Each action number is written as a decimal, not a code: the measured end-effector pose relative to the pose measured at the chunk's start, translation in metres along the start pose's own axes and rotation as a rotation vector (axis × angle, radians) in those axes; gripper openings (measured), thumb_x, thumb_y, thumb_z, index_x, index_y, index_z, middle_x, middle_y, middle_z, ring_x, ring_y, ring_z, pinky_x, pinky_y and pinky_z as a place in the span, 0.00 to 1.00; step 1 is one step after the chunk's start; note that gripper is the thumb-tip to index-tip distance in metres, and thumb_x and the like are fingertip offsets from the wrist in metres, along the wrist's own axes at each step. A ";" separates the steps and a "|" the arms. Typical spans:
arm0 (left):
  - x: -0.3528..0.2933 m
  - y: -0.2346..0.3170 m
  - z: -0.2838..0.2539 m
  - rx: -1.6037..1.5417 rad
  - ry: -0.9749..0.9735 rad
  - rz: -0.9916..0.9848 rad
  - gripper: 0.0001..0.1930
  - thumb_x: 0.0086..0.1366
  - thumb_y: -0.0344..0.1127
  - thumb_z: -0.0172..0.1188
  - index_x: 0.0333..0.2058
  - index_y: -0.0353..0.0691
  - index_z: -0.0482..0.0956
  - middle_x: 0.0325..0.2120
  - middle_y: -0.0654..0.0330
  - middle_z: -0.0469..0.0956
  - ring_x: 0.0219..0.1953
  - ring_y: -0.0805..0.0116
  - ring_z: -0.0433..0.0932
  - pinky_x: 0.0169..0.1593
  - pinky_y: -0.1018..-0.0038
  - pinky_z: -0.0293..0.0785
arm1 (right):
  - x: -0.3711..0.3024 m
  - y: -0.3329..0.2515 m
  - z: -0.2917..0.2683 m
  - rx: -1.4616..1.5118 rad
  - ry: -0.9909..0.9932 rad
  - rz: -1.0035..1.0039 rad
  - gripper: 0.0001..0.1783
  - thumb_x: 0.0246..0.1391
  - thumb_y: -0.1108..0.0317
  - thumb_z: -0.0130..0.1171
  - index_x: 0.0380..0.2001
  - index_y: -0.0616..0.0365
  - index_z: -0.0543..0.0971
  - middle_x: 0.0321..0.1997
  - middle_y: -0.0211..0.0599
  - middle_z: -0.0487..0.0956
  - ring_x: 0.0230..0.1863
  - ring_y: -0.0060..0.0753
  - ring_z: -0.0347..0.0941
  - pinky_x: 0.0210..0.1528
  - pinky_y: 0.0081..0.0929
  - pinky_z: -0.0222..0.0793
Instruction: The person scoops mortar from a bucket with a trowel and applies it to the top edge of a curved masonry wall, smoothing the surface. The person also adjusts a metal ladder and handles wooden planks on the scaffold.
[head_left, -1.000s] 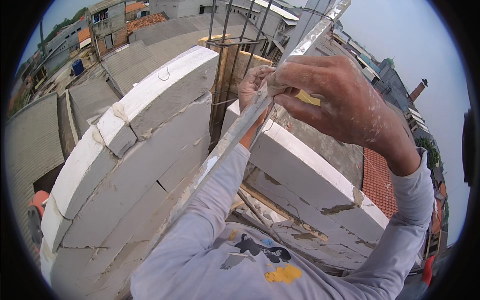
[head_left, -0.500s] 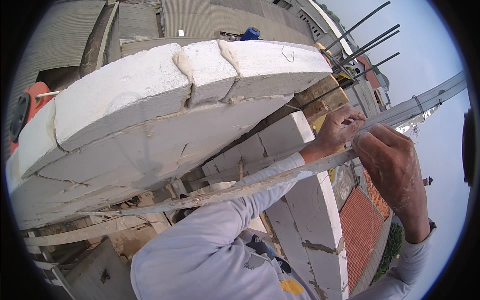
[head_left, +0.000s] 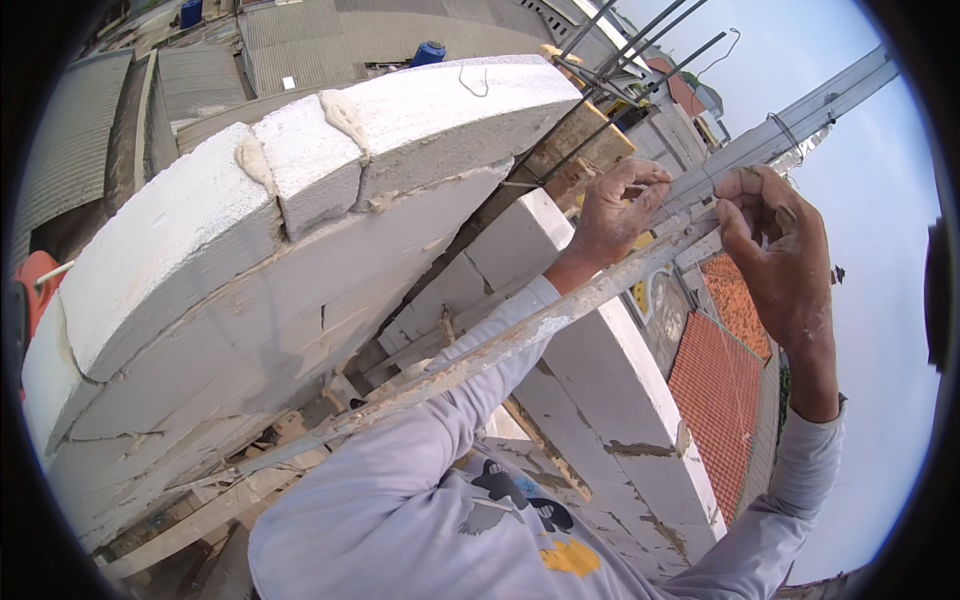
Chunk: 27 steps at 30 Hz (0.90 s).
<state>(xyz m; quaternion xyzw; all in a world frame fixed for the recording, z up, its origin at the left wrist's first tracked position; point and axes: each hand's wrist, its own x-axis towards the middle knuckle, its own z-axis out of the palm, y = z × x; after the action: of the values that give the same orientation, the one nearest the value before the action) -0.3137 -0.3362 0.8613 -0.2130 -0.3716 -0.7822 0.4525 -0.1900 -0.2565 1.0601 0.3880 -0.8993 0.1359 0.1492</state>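
A long, mortar-spattered pole slants up from the lower left and meets a grey metal profile that continues to the upper right. A thin wire loop goes round the profile. My left hand is closed in a pinch at the profile's left side, by the overlap. My right hand is closed on the opposite side, thumb and fingertips together near the overlap. Whatever lies between the fingertips of either hand is too small to tell. The pole passes over my left forearm.
A white block wall with mortar joints curves along the left, a bent wire on its top. A lower block wall runs beside my body. Steel bars stick up at the corner. Tiled roofs lie far below.
The view has swung, so the walls sit further left and lower right. My right hand has turned, lifting off the pole with its fingers curled up. The gap between my hands is wider.
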 end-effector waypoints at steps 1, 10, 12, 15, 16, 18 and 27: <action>-0.001 0.001 0.000 -0.025 -0.010 -0.027 0.08 0.71 0.32 0.63 0.46 0.38 0.80 0.40 0.61 0.81 0.43 0.74 0.82 0.47 0.74 0.79 | -0.009 0.003 0.004 0.083 0.033 0.003 0.08 0.57 0.78 0.60 0.41 0.64 0.81 0.29 0.26 0.77 0.29 0.15 0.68 0.35 0.20 0.67; 0.002 -0.003 -0.005 0.046 -0.022 -0.047 0.10 0.70 0.34 0.63 0.47 0.38 0.79 0.40 0.59 0.82 0.41 0.71 0.82 0.43 0.73 0.81 | -0.056 0.019 0.040 -0.069 0.231 -0.531 0.07 0.52 0.81 0.64 0.34 0.62 0.78 0.35 0.34 0.79 0.35 0.28 0.78 0.38 0.26 0.76; -0.001 -0.020 -0.003 0.028 -0.041 -0.016 0.12 0.70 0.36 0.64 0.48 0.38 0.79 0.41 0.58 0.82 0.43 0.71 0.82 0.46 0.72 0.80 | -0.051 0.010 0.039 -0.190 0.179 -0.669 0.10 0.48 0.81 0.68 0.33 0.62 0.77 0.35 0.38 0.79 0.36 0.36 0.79 0.38 0.32 0.77; -0.011 -0.030 -0.005 0.090 -0.093 -0.025 0.14 0.70 0.38 0.63 0.51 0.40 0.79 0.42 0.58 0.82 0.47 0.70 0.81 0.51 0.70 0.78 | -0.021 -0.019 0.033 -0.327 0.136 -0.789 0.08 0.51 0.79 0.67 0.31 0.61 0.77 0.32 0.35 0.79 0.31 0.34 0.79 0.36 0.32 0.77; -0.013 -0.032 -0.004 0.125 -0.110 -0.037 0.15 0.70 0.39 0.63 0.51 0.40 0.78 0.42 0.58 0.82 0.47 0.69 0.81 0.52 0.69 0.78 | 0.000 -0.009 0.033 -0.347 0.133 -0.845 0.06 0.54 0.77 0.66 0.33 0.61 0.77 0.32 0.35 0.79 0.30 0.33 0.79 0.35 0.31 0.77; -0.008 -0.024 -0.008 0.252 -0.108 -0.083 0.16 0.70 0.38 0.63 0.53 0.41 0.78 0.44 0.58 0.82 0.49 0.68 0.81 0.53 0.68 0.77 | 0.026 -0.012 0.026 -0.350 -0.108 -0.496 0.08 0.57 0.71 0.65 0.38 0.62 0.78 0.33 0.36 0.80 0.30 0.31 0.77 0.33 0.30 0.75; -0.010 -0.025 -0.030 0.796 -0.189 0.101 0.20 0.72 0.42 0.60 0.58 0.42 0.75 0.47 0.58 0.80 0.49 0.67 0.79 0.55 0.70 0.73 | 0.024 0.068 0.055 -0.208 0.119 -0.435 0.22 0.68 0.57 0.55 0.51 0.68 0.74 0.47 0.54 0.79 0.50 0.49 0.76 0.55 0.46 0.69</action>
<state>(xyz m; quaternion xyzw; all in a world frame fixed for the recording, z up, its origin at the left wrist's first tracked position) -0.3300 -0.3464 0.8262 -0.1101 -0.6742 -0.5312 0.5012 -0.2653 -0.2471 1.0100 0.5462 -0.7934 0.0298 0.2669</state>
